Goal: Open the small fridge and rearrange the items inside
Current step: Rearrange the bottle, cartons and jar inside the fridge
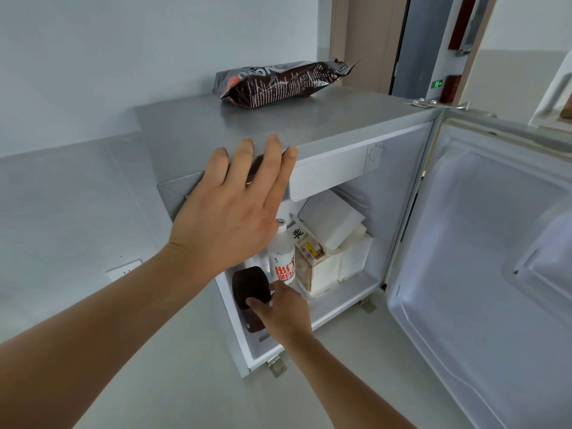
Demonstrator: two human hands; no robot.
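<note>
Fingers (263, 162) of my left hand (229, 212) lie spread and flat over the top front edge of the fridge (192, 131), gripping nothing, only bracing. My right hand (284, 308) is low inside the fridge, loosely curled, its fingertips against a dark pack (250, 286) at the left of the cabinet; whether it has truly closed on the pack I cannot tell.

Step in hand, by my judgement: the door (483, 258) already stands wide open to the right of the fridge, so opening is done and the rearranging is at its start, with the dark pack the first item addressed.

Next move calls for a firm hold on that pack and a clean lift or slide that does not knock the bottle (281, 258), which stands upright just beside it and close to my knuckles.

Contents of the fridge: dark pack at the left; bottle next to it; a carton (309, 252) to the bottle's right; white packets (334, 227) stacked at the back right. On top of the fridge lies a dark snack bag (278, 85). Door shelves show nothing.
</note>
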